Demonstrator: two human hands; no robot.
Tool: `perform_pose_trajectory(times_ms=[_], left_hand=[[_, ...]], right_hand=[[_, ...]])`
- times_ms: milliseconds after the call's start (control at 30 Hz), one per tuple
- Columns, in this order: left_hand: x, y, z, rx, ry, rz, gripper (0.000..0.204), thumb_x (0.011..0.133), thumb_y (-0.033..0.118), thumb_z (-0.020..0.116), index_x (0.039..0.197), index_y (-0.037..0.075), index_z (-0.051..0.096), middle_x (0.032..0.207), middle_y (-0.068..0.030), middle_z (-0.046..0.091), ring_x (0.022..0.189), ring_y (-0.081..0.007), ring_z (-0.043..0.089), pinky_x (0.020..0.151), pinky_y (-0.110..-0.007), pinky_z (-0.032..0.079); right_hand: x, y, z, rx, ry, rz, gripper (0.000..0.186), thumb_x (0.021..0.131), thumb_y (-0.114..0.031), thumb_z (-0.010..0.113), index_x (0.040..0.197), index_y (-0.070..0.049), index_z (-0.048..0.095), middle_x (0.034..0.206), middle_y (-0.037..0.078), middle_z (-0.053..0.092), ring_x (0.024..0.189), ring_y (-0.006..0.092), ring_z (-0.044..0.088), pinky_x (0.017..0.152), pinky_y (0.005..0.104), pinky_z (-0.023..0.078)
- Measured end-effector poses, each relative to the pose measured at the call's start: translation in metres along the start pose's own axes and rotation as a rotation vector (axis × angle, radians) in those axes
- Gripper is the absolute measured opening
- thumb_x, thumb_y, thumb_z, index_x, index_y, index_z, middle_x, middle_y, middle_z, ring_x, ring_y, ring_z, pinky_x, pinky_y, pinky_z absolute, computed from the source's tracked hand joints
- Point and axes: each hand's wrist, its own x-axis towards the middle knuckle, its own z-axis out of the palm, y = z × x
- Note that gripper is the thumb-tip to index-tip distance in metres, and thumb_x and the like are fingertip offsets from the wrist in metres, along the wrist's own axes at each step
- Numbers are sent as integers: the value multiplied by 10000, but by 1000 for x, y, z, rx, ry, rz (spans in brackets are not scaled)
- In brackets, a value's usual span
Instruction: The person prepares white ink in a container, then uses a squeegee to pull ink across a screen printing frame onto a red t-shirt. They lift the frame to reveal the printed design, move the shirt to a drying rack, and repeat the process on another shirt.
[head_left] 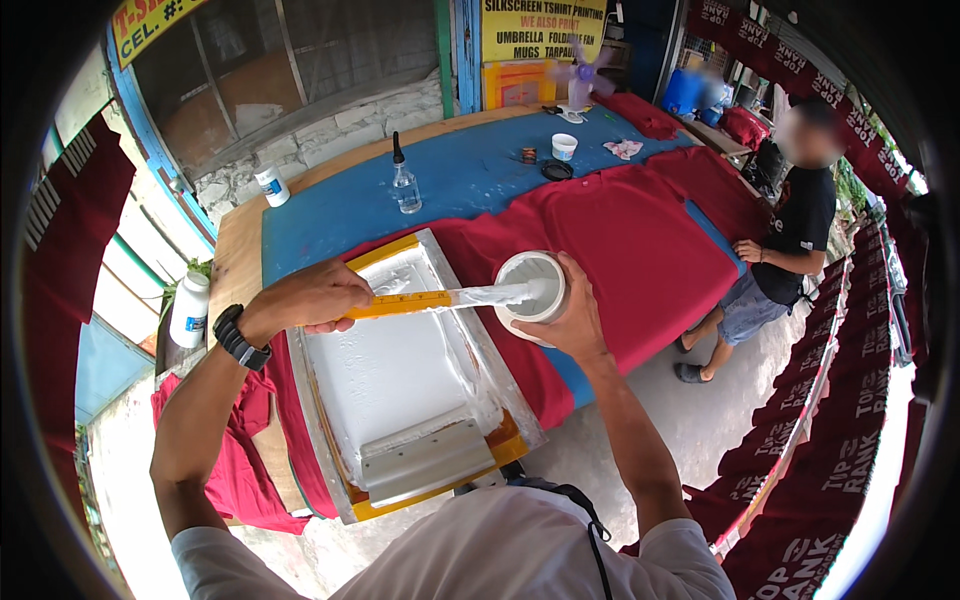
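My left hand (330, 296) is closed around the end of a flat yellow stick (405, 303) with ruler-like marks. White paste coats the stick's other end, which reaches into a white plastic tub (513, 262). That tub is tilted over the right side of a screen-printing frame, held by my right hand (575, 318) with fingers curled round its wall. Below my hands lies the screen frame (470, 355), its mesh spread with white paste. A wide metal-faced squeegee (428, 460) rests across the frame's near end.
Dark red shirts (620, 240) cover much of the blue-topped table (325, 212). Toward the back stand a clear squeeze bottle (406, 188), a small white cup (564, 147) and a fan (580, 80). A person (800, 220) stands at the table's right side. Printed red shirts hang at far right.
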Motion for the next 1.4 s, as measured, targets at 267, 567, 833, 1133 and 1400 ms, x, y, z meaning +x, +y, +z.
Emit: perform_pose_trajectory(times_ms=[267, 567, 833, 1133, 1400], left_hand=[[-49, -42, -4, -127, 154, -103, 330, 1057, 231, 611, 1192, -31, 761, 687, -50, 654, 460, -86, 568, 422, -230, 460], [-140, -175, 4, 487, 390, 394, 264, 862, 74, 805, 1124, 90, 775, 1144, -35, 745, 1033, -204, 638, 868, -323, 564], [-93, -224, 97, -135, 565, -28, 202, 1081, 159, 598, 1093, 15, 739, 679, -69, 605, 599, -123, 544, 569, -329, 450], [23, -261, 177, 174, 818, -18, 168, 1090, 156, 562, 1182, 64, 668, 988, -241, 741, 896, -494, 717, 746, -602, 574], [30, -260, 184, 170, 800, -55, 166, 1079, 141, 573, 1208, 72, 652, 1038, -243, 724, 940, -506, 709, 773, -606, 586]], right_hand=[[0, 13, 2, -49, -32, 27, 1226, 606, -291, 1062, 1577, -48, 356, 1482, 227, 593, 1396, 396, 589, 1175, 532, 488], [1, 30, 2, -13, -36, 48, 1281, 601, -289, 1070, 1606, -58, 311, 1538, 249, 533, 1424, 439, 551, 1186, 561, 478], [3, 24, 4, 36, -40, 47, 1256, 608, -252, 1067, 1602, -47, 327, 1506, 263, 555, 1411, 418, 576, 1188, 534, 487], [2, 21, 6, -30, -68, 1, 1255, 608, -263, 1065, 1596, -23, 329, 1503, 271, 553, 1403, 435, 576, 1175, 541, 495], [3, 23, 6, -24, -39, -4, 1256, 605, -267, 1068, 1595, -24, 334, 1503, 269, 553, 1404, 428, 573, 1178, 541, 487]])
